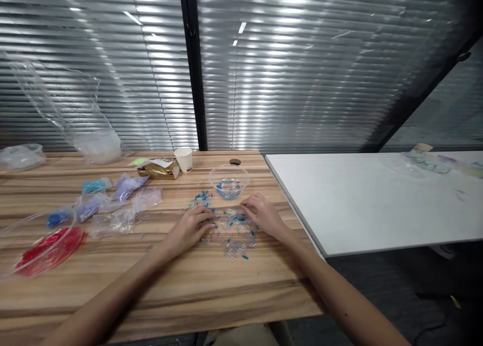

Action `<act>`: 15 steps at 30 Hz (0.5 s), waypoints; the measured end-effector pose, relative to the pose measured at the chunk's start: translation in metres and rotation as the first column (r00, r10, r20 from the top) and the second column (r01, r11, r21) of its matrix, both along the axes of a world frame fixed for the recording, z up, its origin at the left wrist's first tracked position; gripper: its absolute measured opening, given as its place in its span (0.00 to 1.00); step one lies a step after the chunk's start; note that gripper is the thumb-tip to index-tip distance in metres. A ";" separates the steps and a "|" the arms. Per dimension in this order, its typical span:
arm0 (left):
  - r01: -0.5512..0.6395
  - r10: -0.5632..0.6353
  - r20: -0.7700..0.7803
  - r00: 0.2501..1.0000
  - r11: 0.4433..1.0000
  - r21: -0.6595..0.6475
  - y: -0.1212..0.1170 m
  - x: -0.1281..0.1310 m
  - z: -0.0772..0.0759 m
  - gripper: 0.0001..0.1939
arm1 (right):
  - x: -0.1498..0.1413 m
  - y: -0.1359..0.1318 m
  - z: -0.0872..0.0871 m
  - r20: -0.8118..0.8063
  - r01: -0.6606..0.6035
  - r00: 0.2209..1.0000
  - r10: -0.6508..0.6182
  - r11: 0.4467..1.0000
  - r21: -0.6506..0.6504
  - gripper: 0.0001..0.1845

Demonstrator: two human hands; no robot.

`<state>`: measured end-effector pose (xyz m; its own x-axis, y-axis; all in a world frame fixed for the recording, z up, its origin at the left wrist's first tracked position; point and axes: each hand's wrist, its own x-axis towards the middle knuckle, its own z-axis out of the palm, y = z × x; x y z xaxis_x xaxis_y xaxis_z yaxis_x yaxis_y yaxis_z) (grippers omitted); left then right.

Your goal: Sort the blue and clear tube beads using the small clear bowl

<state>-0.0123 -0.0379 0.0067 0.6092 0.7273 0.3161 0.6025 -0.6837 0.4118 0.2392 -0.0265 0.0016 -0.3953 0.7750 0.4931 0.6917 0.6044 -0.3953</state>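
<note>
A loose pile of small clear and blue tube beads [234,231] lies spread on the wooden table [181,285]. My left hand [190,228] rests palm down on the pile's left edge, its fingers curled onto the beads. On the pile's right edge my right hand [261,215] lies palm down, fingers bent and touching the beads. Just behind the pile stands a clear plastic bowl [229,181] with blue beads in its bottom. Whether either hand pinches a bead is too small to see.
Left of the hands lie several small bags of blue and purple beads [113,200] and a clear bowl of red beads [41,248]. A paper cup [184,159], a gold packet [158,168] and a large clear bag [88,134] stand behind. A white table [377,200] adjoins on the right.
</note>
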 end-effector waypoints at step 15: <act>0.070 -0.062 0.067 0.996 0.990 -0.125 -0.001 0.000 0.000 0.09 | -0.006 -0.001 -0.005 0.013 -0.064 0.998 0.063 0.997 0.048 0.06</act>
<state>-0.0120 -0.0387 0.0062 0.6391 0.7229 0.2627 0.5278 -0.6606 0.5339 0.2335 -0.0275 -0.0030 -0.4486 0.7237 0.5244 0.6558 0.6652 -0.3569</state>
